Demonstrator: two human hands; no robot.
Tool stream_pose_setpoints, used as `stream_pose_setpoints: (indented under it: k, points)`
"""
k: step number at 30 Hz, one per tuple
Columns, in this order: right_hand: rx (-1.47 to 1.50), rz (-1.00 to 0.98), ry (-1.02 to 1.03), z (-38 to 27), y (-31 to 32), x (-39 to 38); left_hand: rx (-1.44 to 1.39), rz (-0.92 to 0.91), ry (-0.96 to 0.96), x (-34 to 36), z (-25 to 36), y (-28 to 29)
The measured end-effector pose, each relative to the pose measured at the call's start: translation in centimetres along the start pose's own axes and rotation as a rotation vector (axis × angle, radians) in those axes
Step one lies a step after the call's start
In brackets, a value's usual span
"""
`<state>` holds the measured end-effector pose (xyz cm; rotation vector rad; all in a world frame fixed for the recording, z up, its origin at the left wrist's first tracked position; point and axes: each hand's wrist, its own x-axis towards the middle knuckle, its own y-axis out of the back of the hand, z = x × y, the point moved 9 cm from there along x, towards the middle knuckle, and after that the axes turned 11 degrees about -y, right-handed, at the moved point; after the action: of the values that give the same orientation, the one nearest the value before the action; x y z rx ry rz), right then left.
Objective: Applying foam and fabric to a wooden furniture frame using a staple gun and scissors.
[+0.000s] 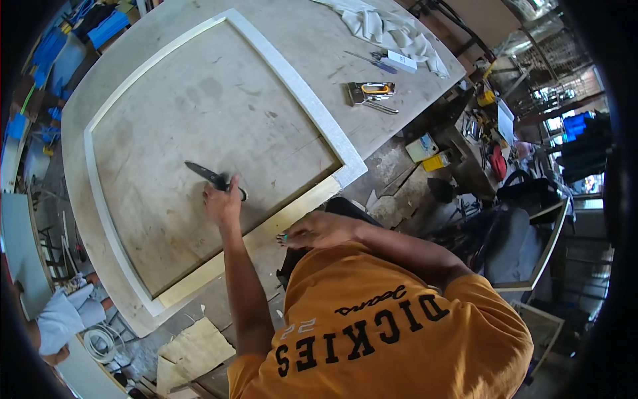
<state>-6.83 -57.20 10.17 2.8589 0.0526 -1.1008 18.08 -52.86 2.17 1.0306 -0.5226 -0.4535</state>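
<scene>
My left hand reaches over the table, closed around what looks like a pair of dark scissors, the blades pointing to the far left. They are above the table inside a large frame with curved sides. White covering shows on the frame's far, left and right sides, while its near rail is pale yellow. My right hand is by that near rail, close to my body, fingers curled together. A small green spot shows at its fingertips; what it is I cannot make out.
On the table, a staple gun, a white box, a thin screwdriver-like tool and crumpled white cloth lie at the far right. Another person is at lower left. A cluttered bench stands to the right.
</scene>
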Motion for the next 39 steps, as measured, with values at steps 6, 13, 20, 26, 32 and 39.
stream_pose_setpoints:
  k: [6,13,20,26,32,39]
  points:
    - [0.261,0.362,-0.03,7.1,10.0,-5.9,0.107,0.149,0.191,2.2,-0.5,-3.6]
    - [0.326,0.789,-0.102,14.7,31.6,-15.2,-0.604,0.104,0.415,2.6,1.5,-2.6]
    - [0.324,1.294,-0.16,30.1,61.0,-22.5,-0.604,0.072,-0.116,8.0,31.4,-9.0]
    - [-0.653,1.375,-0.069,26.9,69.6,-22.0,-0.148,-0.146,-0.215,13.8,45.7,-17.1]
    - [-0.441,1.255,0.177,28.8,75.7,-22.6,-0.123,0.134,-0.476,11.8,50.8,-17.0]
    - [0.379,0.96,0.675,11.6,85.8,-32.8,-0.605,-0.079,-0.123,7.0,55.1,-15.5]
